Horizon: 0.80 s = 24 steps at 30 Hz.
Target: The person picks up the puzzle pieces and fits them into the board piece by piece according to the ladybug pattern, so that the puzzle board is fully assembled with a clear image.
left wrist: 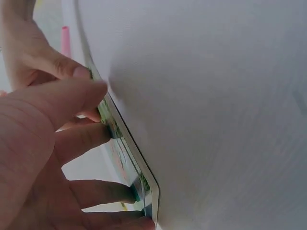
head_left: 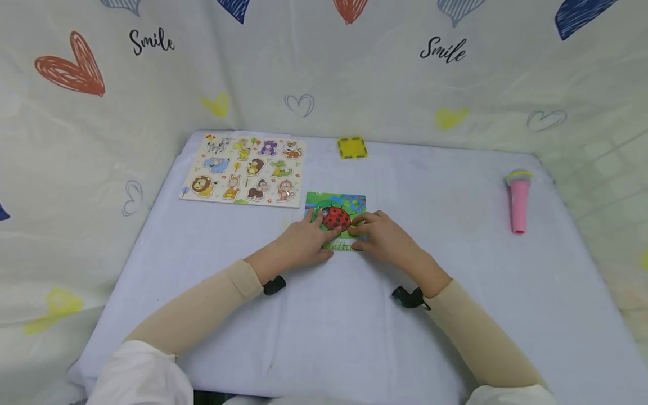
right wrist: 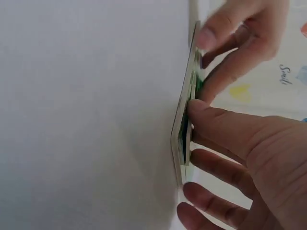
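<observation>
A small ladybug jigsaw board lies flat on the white-covered table, its red, black-spotted ladybug showing between both hands. My left hand rests on the board's left part, fingers fairly straight with their tips on the picture. Its thumb reaches over the near edge in the left wrist view. From the right, my right hand pinches a thin puzzle piece between thumb and fingers. That piece tilts slightly off the board in the right wrist view; most of its printed face is hidden.
An animal puzzle board lies at the back left. Behind the ladybug board sits a yellow square tile. A pink toy microphone lies on the right. Patterned cloth hangs along the table's back edge.
</observation>
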Available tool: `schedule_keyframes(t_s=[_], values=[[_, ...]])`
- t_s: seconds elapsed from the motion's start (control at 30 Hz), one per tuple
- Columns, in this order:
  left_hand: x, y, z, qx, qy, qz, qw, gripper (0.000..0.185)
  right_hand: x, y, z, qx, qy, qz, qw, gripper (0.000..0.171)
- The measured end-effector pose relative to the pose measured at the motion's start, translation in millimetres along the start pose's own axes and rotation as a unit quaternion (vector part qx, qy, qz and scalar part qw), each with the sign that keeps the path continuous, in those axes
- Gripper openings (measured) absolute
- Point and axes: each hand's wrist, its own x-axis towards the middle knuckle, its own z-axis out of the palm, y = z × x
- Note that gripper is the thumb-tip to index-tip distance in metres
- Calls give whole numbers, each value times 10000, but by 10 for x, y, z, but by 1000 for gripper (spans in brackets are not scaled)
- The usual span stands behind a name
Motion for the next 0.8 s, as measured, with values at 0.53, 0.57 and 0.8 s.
schedule_keyframes(t_s=[0.53,0.57,0.8], values=[[61,13,63,390,-309,665,9965,64,-66,-50,34,384,-27,604,9974,45],[70,15,61,382,-327,668,9965,64,-53,-37,26,410,-73,574,9975,44],[118,31,-39,303,-416,552,9971,58,65,-85,-102,-121,-485,7,9987,27]])
